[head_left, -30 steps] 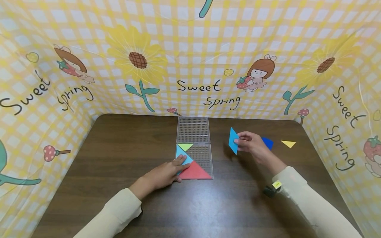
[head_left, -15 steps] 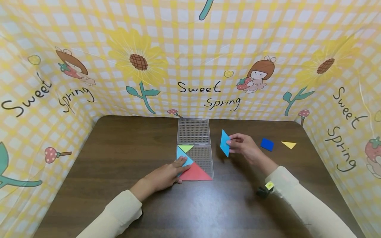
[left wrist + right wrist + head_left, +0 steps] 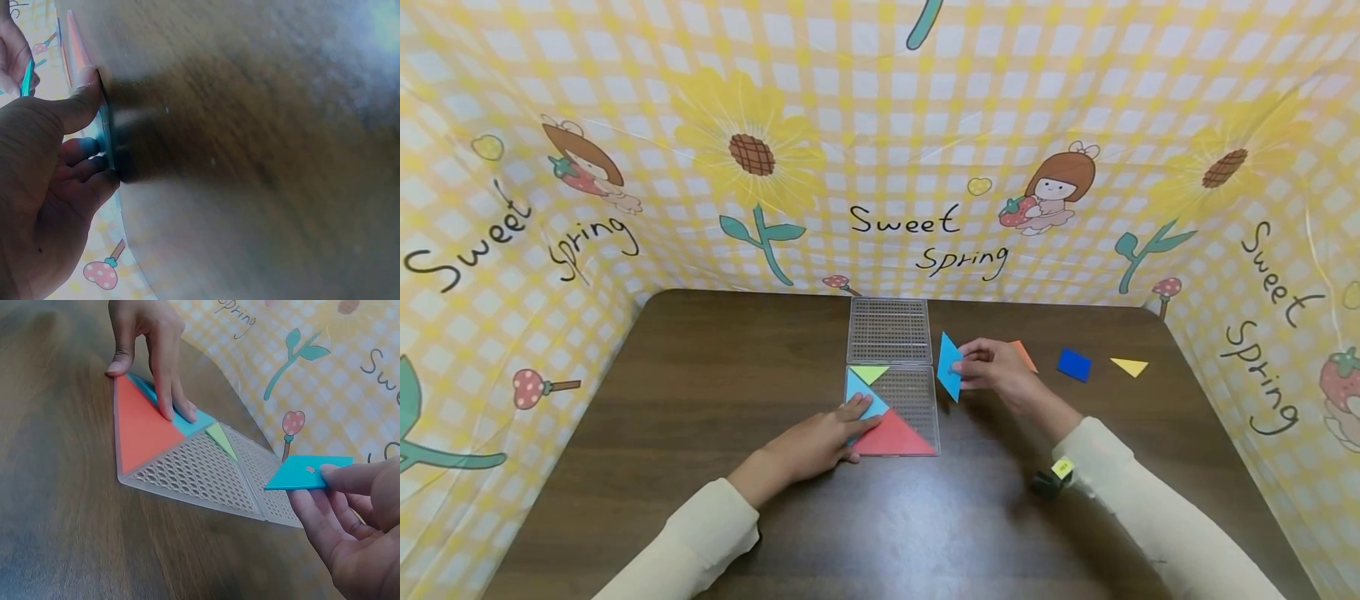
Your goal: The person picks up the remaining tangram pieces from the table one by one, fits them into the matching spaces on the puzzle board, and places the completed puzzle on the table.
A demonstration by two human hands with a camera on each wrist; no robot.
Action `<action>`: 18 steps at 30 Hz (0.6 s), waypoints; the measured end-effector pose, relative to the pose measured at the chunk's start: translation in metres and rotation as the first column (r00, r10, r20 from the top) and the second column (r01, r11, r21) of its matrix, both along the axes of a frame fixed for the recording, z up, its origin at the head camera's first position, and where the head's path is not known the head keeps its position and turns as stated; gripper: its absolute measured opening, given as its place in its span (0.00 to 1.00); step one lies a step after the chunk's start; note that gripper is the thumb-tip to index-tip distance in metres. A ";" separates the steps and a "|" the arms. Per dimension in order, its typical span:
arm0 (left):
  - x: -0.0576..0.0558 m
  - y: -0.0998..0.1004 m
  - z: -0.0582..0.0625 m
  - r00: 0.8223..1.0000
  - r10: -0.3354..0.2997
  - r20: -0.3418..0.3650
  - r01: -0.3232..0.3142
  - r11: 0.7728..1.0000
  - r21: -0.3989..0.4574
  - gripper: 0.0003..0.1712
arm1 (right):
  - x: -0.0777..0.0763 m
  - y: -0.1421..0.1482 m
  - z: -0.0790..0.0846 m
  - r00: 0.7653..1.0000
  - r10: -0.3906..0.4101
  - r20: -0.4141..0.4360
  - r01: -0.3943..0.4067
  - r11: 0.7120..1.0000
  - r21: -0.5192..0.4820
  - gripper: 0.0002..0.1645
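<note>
My right hand [image 3: 992, 375] pinches a light-blue parallelogram tangram piece [image 3: 950, 367] between thumb and fingers, just right of the clear hinged case. In the right wrist view the piece [image 3: 306, 472] is held flat-side up, overlapping the case's far half. Fairly straight fingers of my left hand [image 3: 816, 442] press on a light-blue triangle [image 3: 856, 386] in the case's near half [image 3: 917, 396], the thumb at its near-left corner. Beside that triangle lie a red triangle [image 3: 895, 435] and a small green triangle [image 3: 871, 374]. Part of the light-blue triangle is hidden under the fingers.
The case's far half [image 3: 889, 331] lies flat toward the back curtain [image 3: 895, 167]. Right of the case on the brown table [image 3: 700, 358] are an orange piece [image 3: 1024, 355] partly behind my right hand, a dark-blue piece [image 3: 1074, 365] and a yellow triangle [image 3: 1129, 367].
My right hand has carried the light-blue parallelogram leftward to near the case, uncovering the dark-blue piece and part of the orange one. The left hand has stayed in place.
</note>
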State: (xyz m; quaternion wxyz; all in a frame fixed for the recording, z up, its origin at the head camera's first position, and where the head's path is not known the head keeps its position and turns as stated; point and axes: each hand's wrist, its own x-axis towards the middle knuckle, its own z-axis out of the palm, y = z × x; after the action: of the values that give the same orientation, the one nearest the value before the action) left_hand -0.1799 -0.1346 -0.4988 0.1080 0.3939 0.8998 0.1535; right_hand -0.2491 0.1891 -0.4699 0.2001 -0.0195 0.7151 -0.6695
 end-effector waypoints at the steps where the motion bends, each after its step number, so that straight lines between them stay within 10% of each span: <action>1: 0.000 0.000 0.000 1.000 -0.001 -0.001 0.001 1.000 0.001 0.35 | 0.000 -0.002 0.000 1.000 0.006 0.003 -0.006 1.000 0.001 0.21; 18: -0.001 0.000 -0.002 1.000 0.007 0.006 -0.007 1.000 -0.008 0.35 | 0.004 -0.025 -0.009 0.991 0.130 0.031 -0.133 0.988 0.085 0.24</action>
State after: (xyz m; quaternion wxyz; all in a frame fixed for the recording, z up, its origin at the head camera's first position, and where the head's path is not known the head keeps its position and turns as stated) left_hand -0.1807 -0.1344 -0.5005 0.1117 0.3900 0.9014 0.1511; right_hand -0.2454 0.1645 -0.4786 0.2535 -0.0494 0.7382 -0.6232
